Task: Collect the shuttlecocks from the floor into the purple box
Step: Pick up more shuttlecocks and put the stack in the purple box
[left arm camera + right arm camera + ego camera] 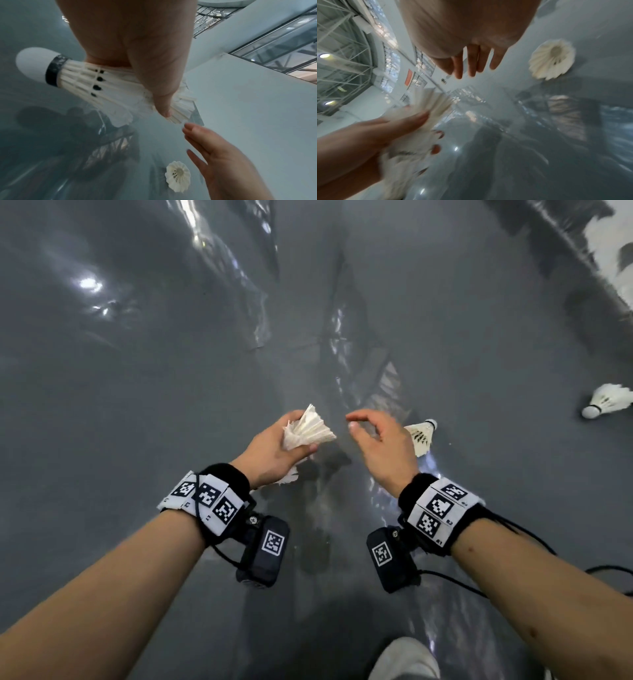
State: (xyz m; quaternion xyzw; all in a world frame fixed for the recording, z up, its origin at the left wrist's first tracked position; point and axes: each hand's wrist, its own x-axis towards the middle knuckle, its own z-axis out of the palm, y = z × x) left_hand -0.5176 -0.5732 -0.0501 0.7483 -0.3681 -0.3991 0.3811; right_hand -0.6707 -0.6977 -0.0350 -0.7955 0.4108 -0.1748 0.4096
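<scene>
My left hand grips a bunch of white feather shuttlecocks above the glossy grey floor. The left wrist view shows one of them with its white cork and black band under my thumb. My right hand hovers just right of the bunch, empty, its fingers loosely bent. On the floor just beyond the right hand lies a white shuttlecock, which also shows as the loose shuttlecock in the right wrist view. Another shuttlecock lies at the far right. The purple box is out of view.
The shiny grey floor mirrors ceiling lights and a roof frame. More white feathers show at the top right edge. A light shoe tip is at the bottom. Cables trail from my right wristband.
</scene>
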